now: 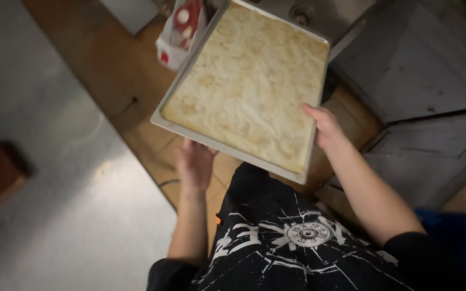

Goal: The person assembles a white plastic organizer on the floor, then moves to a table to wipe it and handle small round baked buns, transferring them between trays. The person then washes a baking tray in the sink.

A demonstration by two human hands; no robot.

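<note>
The person stands and holds a big metal baking tray (160,116) up in front of their body, with both hands. The tray is a flat rectangle with a low rim, and it is tilted, with its far end higher and pointing away from the person. A flat sheet of pale, golden-brown baked dough (246,81) fills the tray from edge to edge. The left hand (194,161) is under the near edge of the tray, pushing up against the bottom, so the fingers are hidden and I cannot tell how they are curled. The right hand (324,126) is closed on the right rim of the tray, with the thumb lying on top by the dough and the other fingers tucked under. The person wears a black shirt with white lines (281,237) on it. Below the tray there is a brown wooden floor (109,70). To the left there is a wide grey metal surface (55,178). Past the top left corner of the tray sits a red and white package (182,29), partly hidden by the tray. To the right there are grey metal panels (422,64), near the right arm.
</note>
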